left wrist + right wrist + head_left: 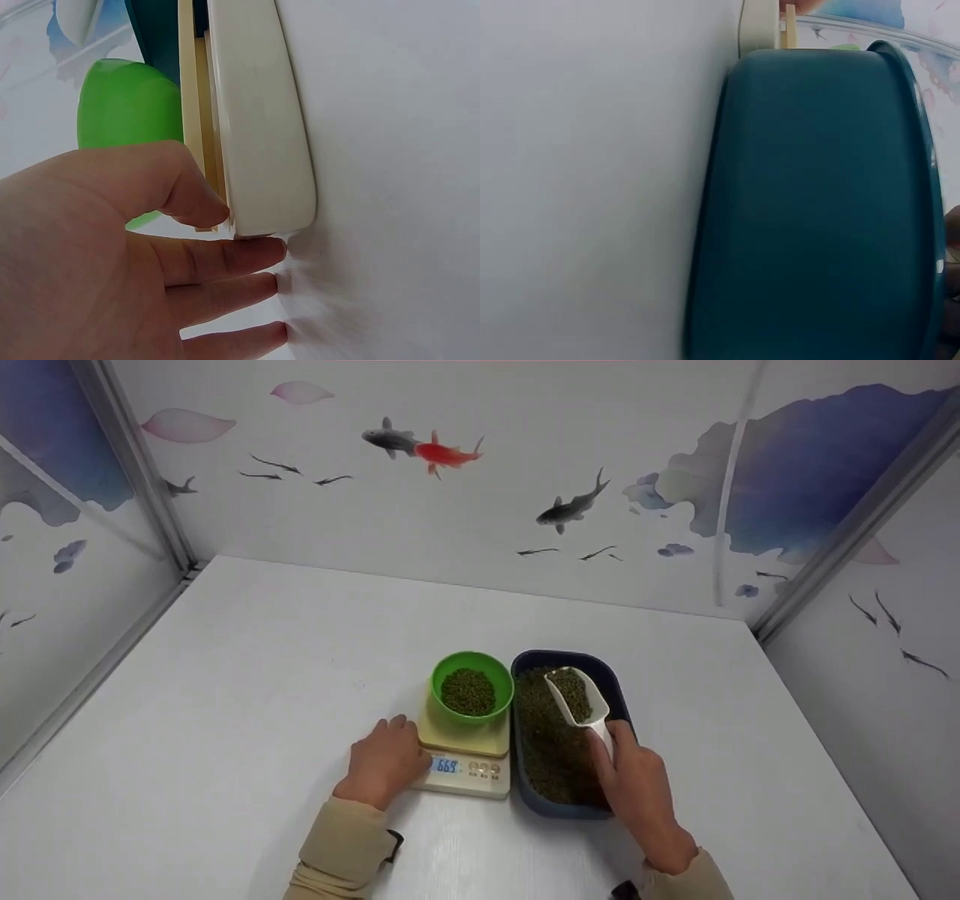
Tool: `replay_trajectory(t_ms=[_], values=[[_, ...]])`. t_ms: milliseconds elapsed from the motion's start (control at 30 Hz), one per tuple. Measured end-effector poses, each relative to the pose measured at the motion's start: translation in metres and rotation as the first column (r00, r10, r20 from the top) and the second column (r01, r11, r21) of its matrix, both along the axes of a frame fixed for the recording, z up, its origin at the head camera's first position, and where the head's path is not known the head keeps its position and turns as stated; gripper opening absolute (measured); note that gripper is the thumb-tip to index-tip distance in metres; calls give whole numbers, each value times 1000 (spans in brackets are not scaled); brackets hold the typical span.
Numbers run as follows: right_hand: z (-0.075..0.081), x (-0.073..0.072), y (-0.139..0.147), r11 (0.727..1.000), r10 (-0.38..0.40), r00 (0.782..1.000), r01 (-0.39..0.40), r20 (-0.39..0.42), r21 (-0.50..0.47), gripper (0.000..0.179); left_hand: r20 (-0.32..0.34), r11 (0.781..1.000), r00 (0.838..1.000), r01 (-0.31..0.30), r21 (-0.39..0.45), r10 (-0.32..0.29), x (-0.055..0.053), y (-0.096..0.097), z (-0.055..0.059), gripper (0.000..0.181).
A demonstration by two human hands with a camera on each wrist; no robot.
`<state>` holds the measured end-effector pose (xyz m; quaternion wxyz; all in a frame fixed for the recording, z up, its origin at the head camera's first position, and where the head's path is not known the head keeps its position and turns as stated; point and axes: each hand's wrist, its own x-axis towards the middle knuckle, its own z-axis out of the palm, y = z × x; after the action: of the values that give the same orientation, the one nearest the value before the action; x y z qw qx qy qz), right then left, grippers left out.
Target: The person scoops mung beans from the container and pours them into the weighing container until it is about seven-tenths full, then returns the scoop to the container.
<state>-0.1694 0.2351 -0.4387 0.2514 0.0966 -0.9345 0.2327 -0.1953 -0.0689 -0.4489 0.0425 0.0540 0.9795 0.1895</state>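
My right hand [641, 791] grips the handle of a white scoop [598, 706] holding small green grains that look like mung beans [574, 694]. The scoop is over a dark blue tub [544, 804] of the same grains. Left of the tub, a green bowl [496, 666] with some grains stands on the yellow platform of a kitchen scale [457, 786]. My left hand [384, 761] touches the scale's left side; in the left wrist view its thumb meets the corner and its fingers [225, 296] lie straight. In the right wrist view, the tub's wall [817, 202] hides the scoop.
The scale's display [445, 766] appears to read 66.9. Both the scale and the tub stand close together on a white table [262, 660]. Panels painted with fish [450, 454] enclose the table at the back and both sides.
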Motion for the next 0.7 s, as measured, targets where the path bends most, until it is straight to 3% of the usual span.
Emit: replay_trajectory(t_ms=[700], values=[[11, 5, 3, 994, 4, 987, -21, -160, -107, 14, -10, 1000, 1000, 15, -21, -16, 0, -1, 0, 25]])
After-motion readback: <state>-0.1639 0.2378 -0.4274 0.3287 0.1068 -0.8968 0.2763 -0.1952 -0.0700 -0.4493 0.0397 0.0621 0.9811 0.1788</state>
